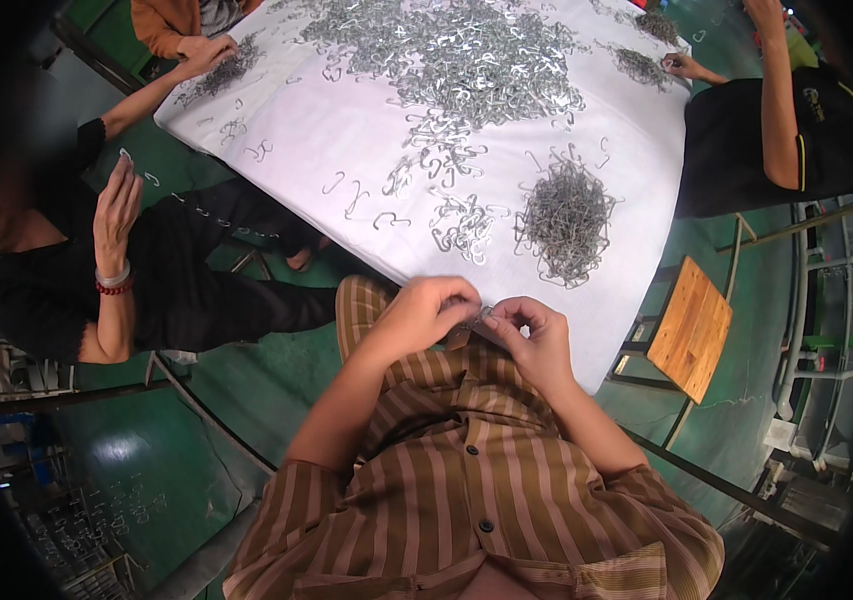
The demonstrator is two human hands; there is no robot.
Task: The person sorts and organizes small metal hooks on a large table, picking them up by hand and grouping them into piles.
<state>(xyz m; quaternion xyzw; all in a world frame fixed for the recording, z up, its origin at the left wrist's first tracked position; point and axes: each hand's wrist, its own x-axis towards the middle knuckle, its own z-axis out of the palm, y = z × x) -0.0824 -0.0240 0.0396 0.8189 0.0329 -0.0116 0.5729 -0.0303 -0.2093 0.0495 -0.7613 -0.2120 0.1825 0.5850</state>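
- hook (pixel 487 312): small, metal, at the near edge of the counter (pixel 346 130), nearer than the dark pile (pixel 564 220) and to its left; probably light, stiff and slick, best pinched mid-length.
- right grip (pixel 536 338): thumb and finger closed on the hook.
- left grip (pixel 434 308): fingers curled beside it; cannot tell if they hold anything.
- containers: none plainly seen; loose bright cluster (pixel 464 228) left of the dark pile, large heap (pixel 476 70) beyond it.

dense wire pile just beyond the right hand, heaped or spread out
Heaped. The wire pile is bunched thickly on the white cover; the looser hooks to its left have white showing between them.
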